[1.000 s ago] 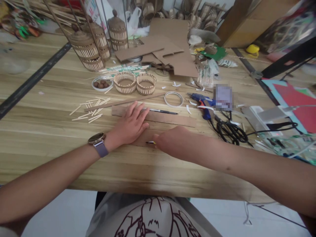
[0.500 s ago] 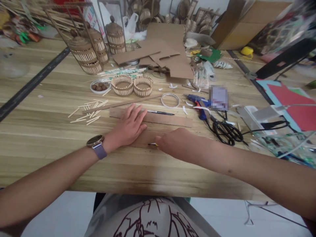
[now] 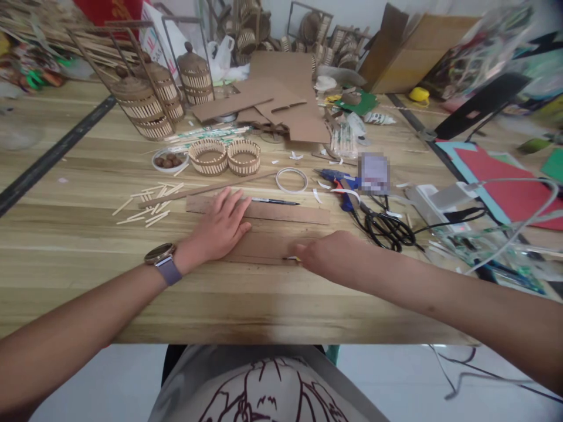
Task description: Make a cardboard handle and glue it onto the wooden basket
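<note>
My left hand (image 3: 222, 225) lies flat with fingers spread, pressing on a brown cardboard piece (image 3: 259, 246) and reaching over a narrower cardboard strip (image 3: 290, 212) just beyond it. My right hand (image 3: 323, 255) is closed around a craft knife (image 3: 294, 258); only its thin dark tip and a bit of yellow show, the rest being hidden in the fist. The tip touches the cardboard near its front edge, where a line runs along the piece. A black pen (image 3: 275, 201) rests on the far edge of the strip.
Short wooden sticks (image 3: 147, 205) lie at the left. Behind are two round stick baskets (image 3: 208, 157), a bowl of brown balls (image 3: 169, 159) and a tape roll (image 3: 292, 180). A blue glue gun (image 3: 338, 179) with coiled black cable (image 3: 387, 230) lies right, near a power strip (image 3: 440, 205).
My right hand has drawn the craft knife rightward along the cardboard's front part. My left hand still presses on the cardboard. The whole view has shifted slightly.
</note>
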The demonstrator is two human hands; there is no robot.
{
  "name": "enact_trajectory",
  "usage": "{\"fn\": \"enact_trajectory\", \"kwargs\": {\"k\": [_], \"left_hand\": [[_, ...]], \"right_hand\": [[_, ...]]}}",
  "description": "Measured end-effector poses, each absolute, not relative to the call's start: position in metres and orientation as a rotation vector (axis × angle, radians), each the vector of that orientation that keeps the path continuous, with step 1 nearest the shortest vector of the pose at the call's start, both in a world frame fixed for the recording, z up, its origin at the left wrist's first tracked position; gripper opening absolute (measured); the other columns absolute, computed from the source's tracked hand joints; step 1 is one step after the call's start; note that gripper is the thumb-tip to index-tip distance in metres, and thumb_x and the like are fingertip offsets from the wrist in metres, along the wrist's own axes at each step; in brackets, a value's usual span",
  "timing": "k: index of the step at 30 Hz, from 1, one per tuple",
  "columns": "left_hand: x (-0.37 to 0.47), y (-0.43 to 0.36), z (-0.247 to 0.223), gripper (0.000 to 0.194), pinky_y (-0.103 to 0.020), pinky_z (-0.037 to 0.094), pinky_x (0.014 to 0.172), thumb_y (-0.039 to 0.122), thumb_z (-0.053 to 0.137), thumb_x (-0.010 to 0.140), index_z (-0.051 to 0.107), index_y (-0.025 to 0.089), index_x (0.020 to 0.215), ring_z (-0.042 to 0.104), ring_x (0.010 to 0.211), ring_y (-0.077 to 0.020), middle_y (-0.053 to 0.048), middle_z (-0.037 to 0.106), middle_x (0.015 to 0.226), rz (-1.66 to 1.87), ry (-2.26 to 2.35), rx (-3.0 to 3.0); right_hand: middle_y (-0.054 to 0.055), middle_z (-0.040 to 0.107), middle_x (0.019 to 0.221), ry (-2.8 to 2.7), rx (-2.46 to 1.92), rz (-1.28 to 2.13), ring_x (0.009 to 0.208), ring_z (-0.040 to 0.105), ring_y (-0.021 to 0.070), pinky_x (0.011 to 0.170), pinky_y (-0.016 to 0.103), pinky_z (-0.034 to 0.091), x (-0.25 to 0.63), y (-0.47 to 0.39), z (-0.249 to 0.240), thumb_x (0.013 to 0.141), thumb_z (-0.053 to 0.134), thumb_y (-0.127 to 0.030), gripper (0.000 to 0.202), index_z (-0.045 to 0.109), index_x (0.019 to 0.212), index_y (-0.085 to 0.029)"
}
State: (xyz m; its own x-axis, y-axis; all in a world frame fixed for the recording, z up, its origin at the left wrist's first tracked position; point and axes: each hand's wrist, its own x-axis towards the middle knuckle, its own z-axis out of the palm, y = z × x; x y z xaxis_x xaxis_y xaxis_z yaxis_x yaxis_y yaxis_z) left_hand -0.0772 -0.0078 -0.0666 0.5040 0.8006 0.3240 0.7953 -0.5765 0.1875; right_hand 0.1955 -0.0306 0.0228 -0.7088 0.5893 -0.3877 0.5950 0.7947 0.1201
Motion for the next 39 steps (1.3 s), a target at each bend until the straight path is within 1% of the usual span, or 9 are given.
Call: {"fn": "enact_trajectory", "kwargs": {"k": [2,6,9,11,15,19,22,33,39], "left_hand": [[-0.077,-0.007,-0.067,0.056,-0.066,0.025,0.117,0.041,0.034,0.103,0.039,0.009,0.148,0.023,0.148,-0.041,-0.023,0.041,0.152,0.608,1.43,2.711],[-0.076,-0.007,-0.067,0.055,-0.067,0.025,0.117,0.04,0.036,0.102,0.038,0.01,0.149,0.022,0.149,-0.0406,-0.023,0.041,0.152,0.632,1.437,2.694],[-0.074,-0.007,-0.067,0.055,-0.066,0.025,0.117,0.039,0.035,0.102,0.039,0.008,0.148,0.022,0.149,-0.0408,-0.023,0.041,0.152,0.624,1.441,2.695],[-0.073,-0.008,-0.066,0.055,-0.066,0.025,0.117,0.039,0.035,0.102,0.04,0.006,0.147,0.022,0.149,-0.0414,-0.025,0.041,0.151,0.613,1.454,2.694],[-0.073,-0.008,-0.066,0.056,-0.067,0.026,0.116,0.039,0.035,0.102,0.04,0.005,0.147,0.021,0.149,-0.0417,-0.026,0.04,0.152,0.623,1.451,2.682],[-0.074,-0.009,-0.066,0.056,-0.068,0.026,0.116,0.039,0.036,0.102,0.039,0.006,0.148,0.022,0.149,-0.0414,-0.025,0.04,0.153,0.655,1.42,2.697],[-0.073,-0.009,-0.066,0.057,-0.067,0.026,0.117,0.039,0.036,0.102,0.039,0.006,0.148,0.021,0.15,-0.0413,-0.025,0.039,0.154,0.648,1.429,2.685],[-0.069,-0.01,-0.067,0.057,-0.064,0.025,0.118,0.036,0.036,0.102,0.04,0.002,0.147,0.024,0.148,-0.0432,-0.027,0.039,0.153,0.601,1.468,2.712],[-0.07,-0.011,-0.069,0.057,-0.063,0.025,0.118,0.037,0.031,0.104,0.038,0.002,0.148,0.023,0.148,-0.0434,-0.026,0.038,0.153,0.624,1.463,2.736]], "right_hand": [[0.004,0.073,0.072,2.571,0.927,-0.091,0.059,0.067,0.0177,0.049,0.025,0.03,0.21,-0.029,0.026,0.096,0.051,-0.016,0.02,0.066,0.108,-0.018],[0.008,0.076,0.094,2.572,0.889,-0.363,0.08,0.072,0.02,0.061,0.026,0.042,0.234,-0.021,0.03,0.1,0.048,-0.028,0.026,0.065,0.116,-0.017],[0.009,0.075,0.109,2.577,0.903,-0.561,0.094,0.071,0.0213,0.071,0.028,0.048,0.237,-0.016,0.031,0.102,0.045,-0.031,0.034,0.06,0.13,-0.02],[0.009,0.074,0.113,2.588,0.931,-0.625,0.096,0.071,0.0217,0.073,0.029,0.048,0.228,-0.016,0.031,0.102,0.044,-0.032,0.036,0.058,0.134,-0.022],[0.009,0.076,0.103,2.593,0.969,-0.522,0.09,0.072,0.0233,0.068,0.029,0.046,0.186,-0.021,0.03,0.102,0.045,-0.035,0.033,0.063,0.126,-0.019],[0.01,0.077,0.093,2.571,0.929,-0.347,0.085,0.073,0.0252,0.065,0.029,0.046,0.144,-0.024,0.029,0.103,0.044,-0.038,0.034,0.069,0.11,-0.016],[0.011,0.077,0.093,2.554,0.917,-0.251,0.086,0.074,0.026,0.063,0.029,0.047,0.127,-0.026,0.029,0.103,0.044,-0.036,0.033,0.069,0.109,-0.016],[0.01,0.076,0.081,2.56,0.869,-0.069,0.077,0.074,0.0246,0.054,0.027,0.04,0.119,-0.035,0.029,0.103,0.04,-0.021,0.029,0.067,0.109,-0.014],[0.007,0.072,0.071,2.563,0.793,-0.012,0.071,0.073,0.0217,0.048,0.026,0.033,0.112,-0.035,0.036,0.097,0.044,-0.008,0.025,0.067,0.106,-0.014]]}}
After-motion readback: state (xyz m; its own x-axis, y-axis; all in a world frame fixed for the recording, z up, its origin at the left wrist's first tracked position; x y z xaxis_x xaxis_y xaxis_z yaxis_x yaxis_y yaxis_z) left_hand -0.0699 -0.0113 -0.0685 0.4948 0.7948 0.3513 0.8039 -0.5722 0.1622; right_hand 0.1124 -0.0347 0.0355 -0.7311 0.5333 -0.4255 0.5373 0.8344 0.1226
